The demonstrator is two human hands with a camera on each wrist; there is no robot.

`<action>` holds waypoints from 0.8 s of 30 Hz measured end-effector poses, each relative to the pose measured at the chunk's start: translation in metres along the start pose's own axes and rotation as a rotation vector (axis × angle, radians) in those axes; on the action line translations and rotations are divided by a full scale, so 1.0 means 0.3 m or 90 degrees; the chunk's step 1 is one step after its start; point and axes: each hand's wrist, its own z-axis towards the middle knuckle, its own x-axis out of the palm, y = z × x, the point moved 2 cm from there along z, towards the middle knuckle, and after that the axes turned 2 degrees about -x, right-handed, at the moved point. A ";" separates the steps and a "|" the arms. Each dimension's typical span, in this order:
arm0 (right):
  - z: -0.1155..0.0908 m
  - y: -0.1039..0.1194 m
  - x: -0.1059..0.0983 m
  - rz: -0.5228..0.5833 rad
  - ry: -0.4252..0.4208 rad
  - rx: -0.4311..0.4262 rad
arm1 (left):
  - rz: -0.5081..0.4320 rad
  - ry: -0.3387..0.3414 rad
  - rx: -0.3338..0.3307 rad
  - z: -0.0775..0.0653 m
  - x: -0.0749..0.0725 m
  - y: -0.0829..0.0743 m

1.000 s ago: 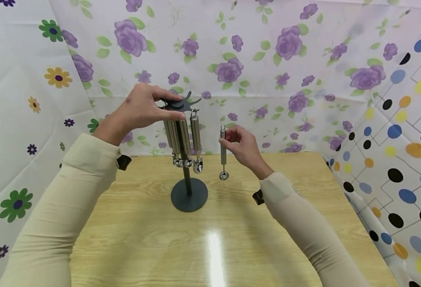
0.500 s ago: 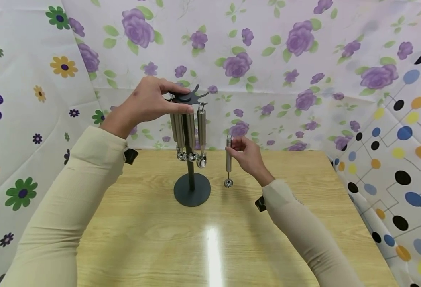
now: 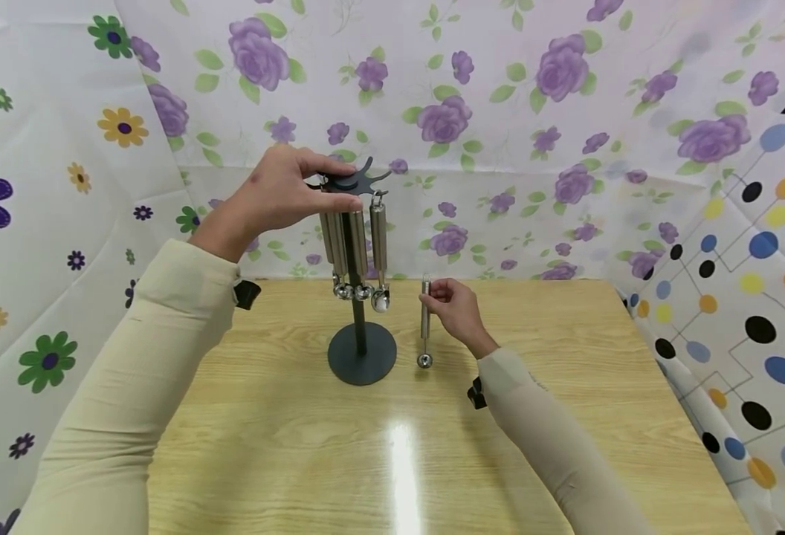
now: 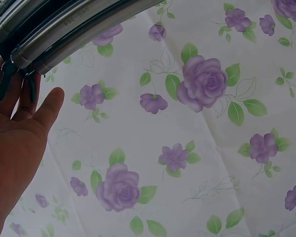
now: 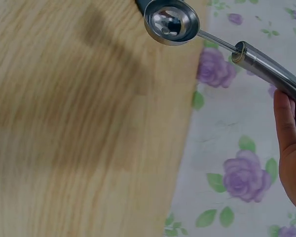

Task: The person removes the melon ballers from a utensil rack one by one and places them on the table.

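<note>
My left hand (image 3: 282, 189) holds the hooked top of a dark utensil stand (image 3: 363, 360), thumb in front and fingers over the top. Several steel-handled utensils (image 3: 378, 241) hang from its hooks, with small shiny heads pointing down. In the left wrist view, their handles (image 4: 89, 30) cross above the left hand (image 4: 17, 143), and dark hooks show by the fingers. To the right of the stand, my right hand (image 3: 458, 310) pinches a melon baller (image 3: 425, 323) by its upper handle, upright with the bowl down. Its round steel bowl (image 5: 155, 27) shows closely in the right wrist view.
The wooden table (image 3: 285, 446) stretches around the stand, with a bright reflection near the front. A floral cloth (image 3: 499, 148) hangs behind it. Patterned cloths stand at the left (image 3: 24, 282) and at the right (image 3: 760, 342).
My right hand has lowered the melon baller towards the tabletop, beside the stand. The left hand stays on the stand's top. The head view has shifted slightly.
</note>
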 end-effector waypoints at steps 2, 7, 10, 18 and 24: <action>0.001 -0.022 0.008 -0.002 -0.003 0.011 | 0.001 0.004 0.000 -0.001 0.001 -0.001; 0.006 -0.077 0.033 0.006 -0.008 0.050 | 0.010 0.012 -0.008 -0.005 0.001 -0.006; 0.008 -0.111 0.048 0.009 -0.004 0.074 | 0.015 0.014 -0.012 -0.008 0.002 -0.007; 0.004 -0.181 0.077 -0.011 0.003 0.125 | 0.015 0.018 -0.015 -0.013 0.003 -0.004; 0.005 -0.204 0.093 -0.037 0.004 0.140 | 0.023 0.019 -0.021 -0.013 0.001 -0.004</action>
